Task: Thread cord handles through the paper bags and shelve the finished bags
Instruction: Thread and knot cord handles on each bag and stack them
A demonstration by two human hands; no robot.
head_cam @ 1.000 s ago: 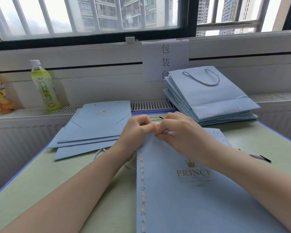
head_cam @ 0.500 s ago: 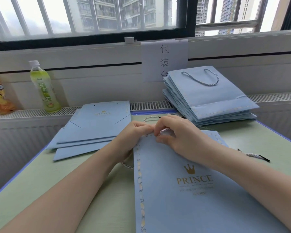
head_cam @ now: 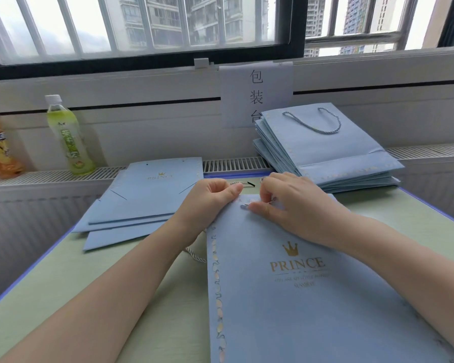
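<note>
Two hands work at the far edge of the paper bag [head_cam: 312, 297] on the bench [head_cam: 63, 284]. Left hand [head_cam: 207, 203] grips that edge; cord [head_cam: 194, 255] runs partly hidden beneath it. Right hand [head_cam: 294, 205] pinches the cord end there.

A: Tabletop [head_cam: 50, 289]: pale green, blue edging. Lying on it?

B: Near centre, one flat blue bag [head_cam: 312, 310], gold "PRINCE" print up. Far left, loose stack of flat bags without handles [head_cam: 142, 203]. Far right, stack of bags with cord handles [head_cam: 333, 163], partly resting on the ledge behind.

A: Cords?

B: One twisted cord [head_cam: 194, 255] shows at the centre bag's left edge.
</note>
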